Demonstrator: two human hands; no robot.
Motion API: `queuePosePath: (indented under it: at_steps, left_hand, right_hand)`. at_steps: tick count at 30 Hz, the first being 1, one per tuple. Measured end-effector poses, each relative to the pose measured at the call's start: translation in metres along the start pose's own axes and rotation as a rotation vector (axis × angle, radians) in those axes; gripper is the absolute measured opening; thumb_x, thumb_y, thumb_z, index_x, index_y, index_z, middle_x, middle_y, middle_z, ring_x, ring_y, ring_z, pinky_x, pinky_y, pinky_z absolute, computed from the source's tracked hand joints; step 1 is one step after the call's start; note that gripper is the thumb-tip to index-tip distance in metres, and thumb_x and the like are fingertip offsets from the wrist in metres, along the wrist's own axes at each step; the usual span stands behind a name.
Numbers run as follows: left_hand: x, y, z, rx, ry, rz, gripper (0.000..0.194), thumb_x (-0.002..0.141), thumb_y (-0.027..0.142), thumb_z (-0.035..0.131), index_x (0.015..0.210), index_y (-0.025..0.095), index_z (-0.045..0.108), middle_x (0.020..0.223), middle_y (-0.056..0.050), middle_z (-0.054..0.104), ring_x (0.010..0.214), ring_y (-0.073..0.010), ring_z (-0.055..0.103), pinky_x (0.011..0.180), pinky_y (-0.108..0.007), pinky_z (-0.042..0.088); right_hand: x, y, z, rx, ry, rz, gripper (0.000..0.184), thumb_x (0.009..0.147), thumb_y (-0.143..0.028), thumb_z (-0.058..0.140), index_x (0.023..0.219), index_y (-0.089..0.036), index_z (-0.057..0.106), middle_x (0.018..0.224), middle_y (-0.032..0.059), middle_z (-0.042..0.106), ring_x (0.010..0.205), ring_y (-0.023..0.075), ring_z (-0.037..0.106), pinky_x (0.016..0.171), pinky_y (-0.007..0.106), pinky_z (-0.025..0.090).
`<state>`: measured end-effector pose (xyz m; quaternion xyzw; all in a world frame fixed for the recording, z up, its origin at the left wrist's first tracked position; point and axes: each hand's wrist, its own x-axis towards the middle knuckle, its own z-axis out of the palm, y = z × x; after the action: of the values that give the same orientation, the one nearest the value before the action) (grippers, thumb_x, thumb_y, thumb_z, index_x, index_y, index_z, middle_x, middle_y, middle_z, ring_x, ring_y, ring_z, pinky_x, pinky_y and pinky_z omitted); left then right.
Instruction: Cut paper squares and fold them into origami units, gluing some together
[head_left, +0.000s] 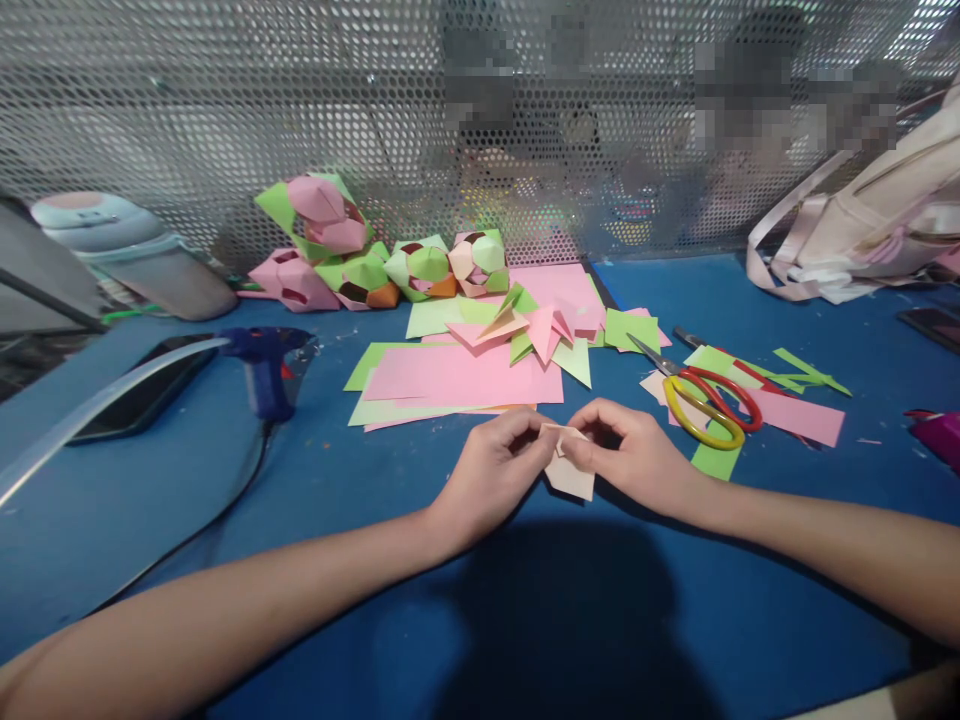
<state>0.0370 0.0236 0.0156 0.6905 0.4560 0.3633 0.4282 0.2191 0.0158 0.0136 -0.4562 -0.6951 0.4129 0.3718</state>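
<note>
Between both hands is a small pale peach piece of folded paper, above the near middle of the blue table. My left hand pinches its upper left edge with thumb and fingers. On its upper right, my right hand grips the paper, the thumb pressing a fold. Fingers cover part of the paper's top. Just beyond the hands lies a stack of pink and green paper sheets, with folded paper pieces on top. To the right of my right hand are scissors with red and yellow handles.
A blue glue gun stands at left, its cord trailing toward me, near a dark phone. Folded paper shapes are piled against the perforated metal screen. Paper scraps and a pale bag are at right.
</note>
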Motion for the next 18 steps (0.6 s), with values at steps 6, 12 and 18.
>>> queuePosePath:
  at_steps: [6, 12, 18]
  left_hand:
    - [0.0004, 0.0022, -0.0003, -0.017, -0.004, -0.034, 0.021, 0.087, 0.031, 0.056, 0.075, 0.015, 0.062, 0.071, 0.0, 0.06, 0.067, -0.0103, 0.053, 0.062, -0.02, 0.042]
    - [0.0001, -0.0006, 0.0012, 0.026, 0.009, 0.023, 0.018, 0.085, 0.03, 0.058, 0.079, 0.015, 0.066, 0.072, -0.001, 0.062, 0.066, -0.0107, 0.054, 0.061, -0.02, 0.042]
    - [-0.0001, -0.0011, 0.0021, 0.078, 0.018, 0.036, 0.019, 0.086, 0.03, 0.057, 0.077, 0.015, 0.066, 0.07, -0.001, 0.063, 0.064, -0.011, 0.054, 0.058, -0.021, 0.042]
  right_hand:
    - [-0.0007, 0.0026, -0.0009, -0.027, 0.042, -0.008, 0.015, 0.086, -0.03, 0.061, 0.079, -0.018, 0.066, 0.072, -0.0018, 0.066, 0.067, 0.0101, 0.058, 0.058, 0.02, 0.043]
    - [-0.0003, 0.0024, -0.0006, -0.033, 0.072, -0.002, 0.014, 0.085, -0.03, 0.063, 0.079, -0.018, 0.068, 0.072, -0.0015, 0.068, 0.067, 0.0107, 0.06, 0.058, 0.02, 0.045]
    - [0.0009, 0.0027, -0.0017, -0.037, 0.066, -0.017, 0.015, 0.085, -0.03, 0.062, 0.079, -0.018, 0.068, 0.072, -0.0011, 0.068, 0.066, 0.0112, 0.06, 0.057, 0.021, 0.044]
